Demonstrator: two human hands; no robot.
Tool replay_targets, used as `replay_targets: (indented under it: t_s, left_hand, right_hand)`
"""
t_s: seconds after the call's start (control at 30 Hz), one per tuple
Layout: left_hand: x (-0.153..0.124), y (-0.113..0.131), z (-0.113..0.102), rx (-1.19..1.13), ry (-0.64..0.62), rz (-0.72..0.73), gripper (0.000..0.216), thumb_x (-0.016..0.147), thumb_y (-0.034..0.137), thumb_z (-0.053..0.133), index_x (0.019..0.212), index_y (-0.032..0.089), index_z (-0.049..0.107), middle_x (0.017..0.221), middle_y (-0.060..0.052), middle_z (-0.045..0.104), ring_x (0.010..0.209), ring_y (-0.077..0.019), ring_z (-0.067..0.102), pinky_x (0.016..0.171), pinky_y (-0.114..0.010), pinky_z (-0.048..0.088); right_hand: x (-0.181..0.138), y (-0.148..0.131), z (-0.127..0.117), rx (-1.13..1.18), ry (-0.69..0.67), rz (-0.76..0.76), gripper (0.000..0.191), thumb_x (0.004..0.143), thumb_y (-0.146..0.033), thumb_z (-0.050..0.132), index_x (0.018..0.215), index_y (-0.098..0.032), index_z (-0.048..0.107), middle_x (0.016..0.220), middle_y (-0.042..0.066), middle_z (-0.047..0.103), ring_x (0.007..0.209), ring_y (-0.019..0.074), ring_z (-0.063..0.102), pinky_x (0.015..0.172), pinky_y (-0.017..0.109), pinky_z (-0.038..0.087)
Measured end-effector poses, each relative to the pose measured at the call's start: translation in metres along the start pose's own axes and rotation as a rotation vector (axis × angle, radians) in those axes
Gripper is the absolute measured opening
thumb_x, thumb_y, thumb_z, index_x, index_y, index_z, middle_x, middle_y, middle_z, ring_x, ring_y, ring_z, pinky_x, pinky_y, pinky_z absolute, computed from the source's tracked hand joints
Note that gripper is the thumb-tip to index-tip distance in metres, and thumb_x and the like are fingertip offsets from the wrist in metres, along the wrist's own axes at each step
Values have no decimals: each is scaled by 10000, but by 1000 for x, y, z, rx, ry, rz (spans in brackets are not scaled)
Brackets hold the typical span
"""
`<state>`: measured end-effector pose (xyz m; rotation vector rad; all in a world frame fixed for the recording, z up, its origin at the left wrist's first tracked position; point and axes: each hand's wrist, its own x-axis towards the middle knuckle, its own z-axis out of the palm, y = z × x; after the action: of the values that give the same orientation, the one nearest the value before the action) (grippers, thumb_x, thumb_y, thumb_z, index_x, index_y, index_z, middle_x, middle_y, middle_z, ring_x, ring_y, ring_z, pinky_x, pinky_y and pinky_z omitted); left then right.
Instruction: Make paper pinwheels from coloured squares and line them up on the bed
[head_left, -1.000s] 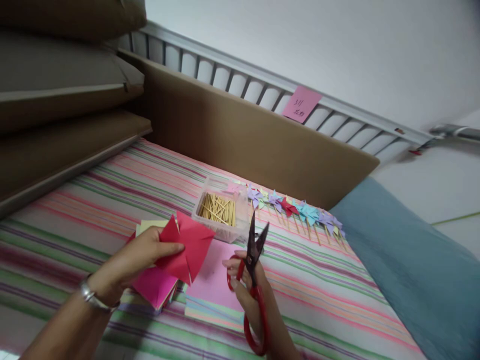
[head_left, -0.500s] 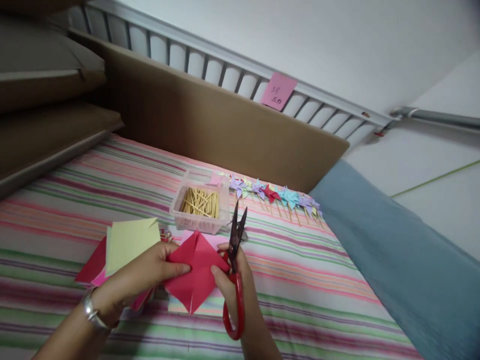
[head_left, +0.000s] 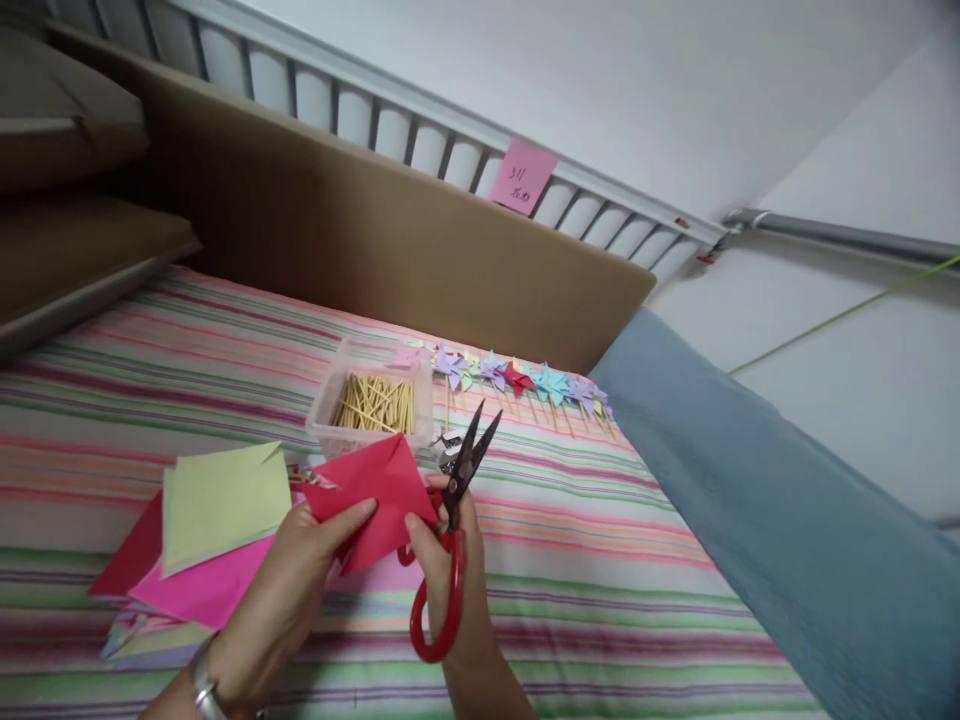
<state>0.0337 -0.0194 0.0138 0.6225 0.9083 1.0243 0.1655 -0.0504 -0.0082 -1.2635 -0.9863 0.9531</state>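
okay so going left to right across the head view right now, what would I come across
pale yellow paper, left hand, red folded paper, red-handled scissors, red pinwheel-shaped paper, blue surface

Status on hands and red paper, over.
Left hand gripping red paper. Right hand holding scissors, blades parted, thumb on paper. Plastic box beyond paper; no obstruction seen.
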Motion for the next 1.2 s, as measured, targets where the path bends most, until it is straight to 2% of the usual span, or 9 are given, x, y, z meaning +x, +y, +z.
replay_targets:
  t_s: [0.1,0.23,0.33,0.4,0.63,0.9,1.2]
  left_hand:
    - [4,21,-15,13,89,48,243,641,266,784,854,180,703,732,-6,747,697,-195,670,696,-273,514]
    - [5,54,-41,140,165,30,251,582,264,805,791,163,711,662,-26,744,605,-215,671,573,-279,513]
    - [4,68,-56,229,152,-2,234,583,266,802,764,154,705,638,-45,741,539,-212,658,537,-290,507]
    - [1,72,-63,257,121,-17,240,595,273,797,781,150,705,663,-59,747,557,-222,667,554,-302,512]
    - [-7,82,-68,284,60,-34,218,613,282,783,792,168,733,713,-70,757,601,-229,678,568,-299,509]
    - [-4,83,-80,214,17,-27,280,645,240,773,913,174,728,870,-97,769,733,-248,701,696,-332,530]
    - [-5,82,-84,252,18,-65,258,615,275,792,846,172,740,761,-83,763,624,-225,683,575,-290,519]
  right_hand:
    - [-1,2,4,-45,-96,60,350,754,-215,590,1090,-208,488,745,-20,584,594,121,545,586,248,461]
    - [-6,-3,9,-160,-352,115,382,736,-210,622,1110,-204,546,795,3,623,710,144,590,669,247,468]
    - [-11,-6,11,-223,-518,162,360,773,-272,612,1122,-188,590,682,-35,534,601,109,512,594,219,427]
    - [-13,-6,12,-266,-576,193,365,758,-293,627,1101,-168,618,614,-58,459,530,88,420,528,205,375]
    - [-14,-20,16,-409,-642,351,331,714,-303,658,1013,-161,680,566,-70,374,513,84,330,495,208,295]
    - [-16,-23,15,-446,-702,335,340,745,-355,622,1016,-154,666,601,-54,379,526,91,331,494,212,270]
    - [-16,-27,13,-469,-733,330,342,760,-365,603,1022,-152,663,628,-44,409,551,97,337,521,215,293]
